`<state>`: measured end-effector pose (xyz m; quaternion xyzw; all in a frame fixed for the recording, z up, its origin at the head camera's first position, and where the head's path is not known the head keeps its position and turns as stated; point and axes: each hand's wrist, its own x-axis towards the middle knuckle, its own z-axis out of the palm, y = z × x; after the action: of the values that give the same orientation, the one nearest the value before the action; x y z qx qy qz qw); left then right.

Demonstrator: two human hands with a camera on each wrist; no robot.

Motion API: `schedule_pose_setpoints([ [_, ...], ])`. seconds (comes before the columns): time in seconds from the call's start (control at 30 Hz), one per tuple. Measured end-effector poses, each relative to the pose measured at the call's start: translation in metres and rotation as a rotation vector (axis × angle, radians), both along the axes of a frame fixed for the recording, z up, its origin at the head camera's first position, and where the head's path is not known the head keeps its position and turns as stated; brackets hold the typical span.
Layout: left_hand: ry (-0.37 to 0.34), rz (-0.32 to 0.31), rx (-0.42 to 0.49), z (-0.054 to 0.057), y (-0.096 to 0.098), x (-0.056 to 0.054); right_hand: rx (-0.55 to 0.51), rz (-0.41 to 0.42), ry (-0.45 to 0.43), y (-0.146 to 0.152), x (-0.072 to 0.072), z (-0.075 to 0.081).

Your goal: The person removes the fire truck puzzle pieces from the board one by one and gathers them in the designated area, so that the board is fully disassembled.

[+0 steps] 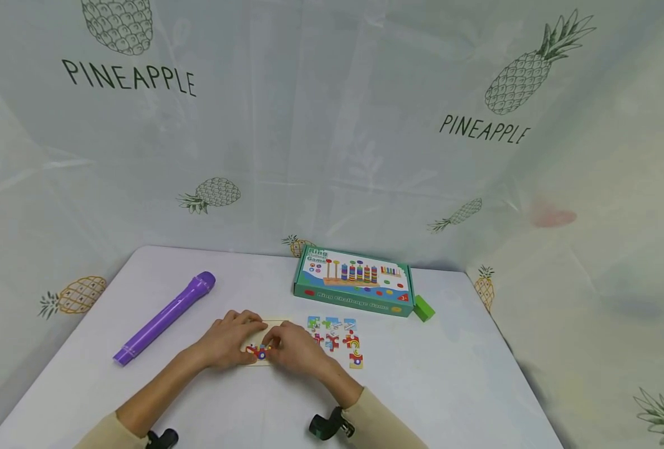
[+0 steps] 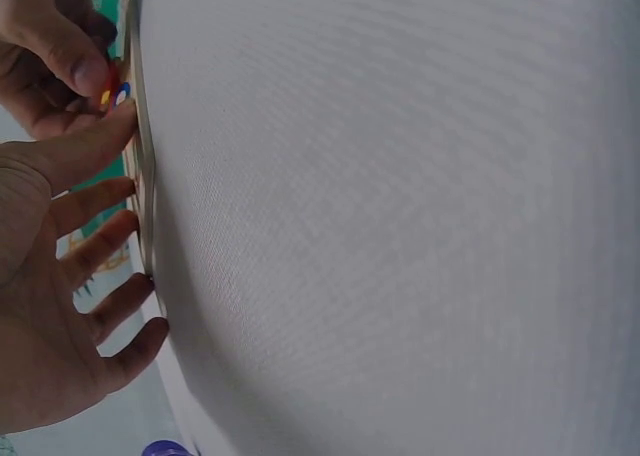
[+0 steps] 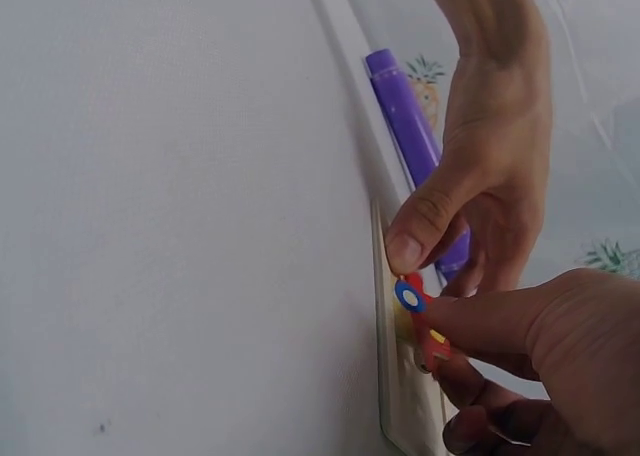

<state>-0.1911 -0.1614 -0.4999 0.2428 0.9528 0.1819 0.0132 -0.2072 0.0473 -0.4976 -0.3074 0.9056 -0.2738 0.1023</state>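
A pale wooden puzzle board (image 1: 257,337) lies flat near the middle of the table. My left hand (image 1: 226,342) rests along its left side, the fingers spread and fairly straight, the thumb touching the board by a colourful puzzle piece (image 1: 261,352). Between thumb and fingertips, my right hand (image 1: 298,349) pinches a red puzzle piece (image 3: 430,346) with a blue-and-white wheel, held tilted at the board in the right wrist view. Right of the board, several loose puzzle pieces (image 1: 351,340) lie in rows, partly behind the right hand.
Behind the pieces sits a green Ring Challenge Game box (image 1: 354,280), with a green block (image 1: 424,308) against its right end. A purple tube-shaped stick (image 1: 164,319) lies slanted on the left. A pineapple-print curtain (image 1: 332,125) hangs behind the white table (image 1: 455,386).
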Motion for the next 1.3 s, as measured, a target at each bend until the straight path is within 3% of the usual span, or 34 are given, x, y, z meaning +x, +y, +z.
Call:
schedule_pose_setpoints([
  [0.37,0.016,0.001,-0.009,-0.002,0.000,-0.001,-0.082,0.003,-0.052,0.000,-0.003,-0.005],
  [0.7,0.009,0.000,-0.011,-0.003,-0.002,-0.002,-0.134,0.013,-0.070,0.013,-0.004,0.004],
  [1.3,-0.012,0.005,0.013,0.000,0.000,0.001,-0.099,-0.039,-0.134,0.099,-0.017,0.008],
])
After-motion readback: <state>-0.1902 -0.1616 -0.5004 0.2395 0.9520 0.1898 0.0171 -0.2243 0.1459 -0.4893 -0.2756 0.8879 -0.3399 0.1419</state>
